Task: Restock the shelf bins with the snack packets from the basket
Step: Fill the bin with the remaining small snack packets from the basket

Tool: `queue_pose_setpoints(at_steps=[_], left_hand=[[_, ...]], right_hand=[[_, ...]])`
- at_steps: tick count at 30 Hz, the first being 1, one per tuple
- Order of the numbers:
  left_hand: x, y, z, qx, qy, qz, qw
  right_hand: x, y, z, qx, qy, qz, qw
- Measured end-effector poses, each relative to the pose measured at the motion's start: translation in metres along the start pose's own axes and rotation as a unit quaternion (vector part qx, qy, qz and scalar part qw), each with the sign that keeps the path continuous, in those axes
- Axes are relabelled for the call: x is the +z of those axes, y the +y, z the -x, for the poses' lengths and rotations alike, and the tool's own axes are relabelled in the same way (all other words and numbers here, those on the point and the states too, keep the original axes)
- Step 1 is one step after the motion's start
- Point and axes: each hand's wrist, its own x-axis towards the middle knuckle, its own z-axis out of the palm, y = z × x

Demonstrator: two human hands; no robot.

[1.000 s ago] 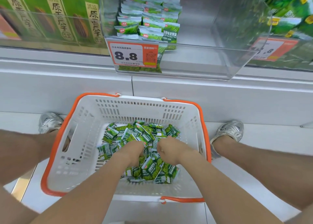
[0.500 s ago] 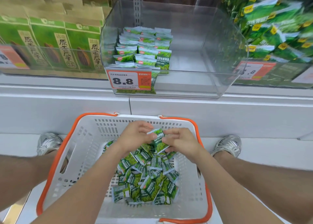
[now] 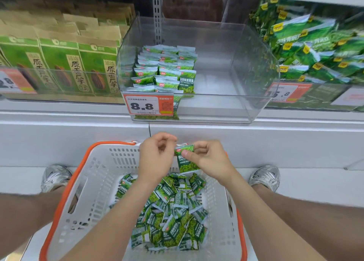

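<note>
My right grip [image 3: 208,158] pinches a glossy green snack packet [image 3: 187,165] above the far rim of the slotted white basket [image 3: 94,191]; my left grip [image 3: 157,158] curls empty beside it. Crinkly packets [image 3: 173,211] heap below. The clear plastic bin [image 3: 246,73] ahead holds neat stacks [image 3: 165,69].

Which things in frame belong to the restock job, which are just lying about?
Job: held packet, right hand pinching it, left hand alongside, basket, loose packets in it, clear bin, stacked packets inside.
Bystanders: seed boxes, bagged snacks, 8.8 price tag, shoes.
</note>
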Motion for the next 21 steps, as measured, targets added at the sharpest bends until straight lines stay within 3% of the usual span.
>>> queue_pose_setpoints(at_steps=[3,5,8,11,14,18,21], left_hand=[[-0.004,0.030,-0.003,0.187,0.113,-0.115,0.969],[-0.008,0.054,-0.009,0.289,0.152,-0.137,0.935],[-0.015,0.089,-0.022,0.379,0.168,-0.166,0.895],[-0.026,0.105,-0.038,0.375,0.168,-0.243,0.879],[-0.032,0.101,-0.050,0.351,0.121,-0.347,0.861],[-0.030,0.095,-0.052,0.328,0.111,-0.415,0.841],[-0.028,0.093,-0.054,0.329,0.128,-0.415,0.839]], right_hand=[[-0.013,-0.040,-0.006,-0.090,-0.041,0.090,0.991],[-0.022,-0.071,-0.005,-0.144,-0.015,0.122,0.982],[-0.032,-0.108,0.001,-0.209,0.050,0.076,0.974],[-0.037,-0.134,0.004,-0.253,0.142,-0.005,0.957],[-0.040,-0.148,-0.007,-0.245,0.253,-0.022,0.936],[-0.045,-0.163,-0.027,-0.240,0.344,0.163,0.893],[-0.050,-0.177,-0.051,-0.218,0.297,0.264,0.891]])
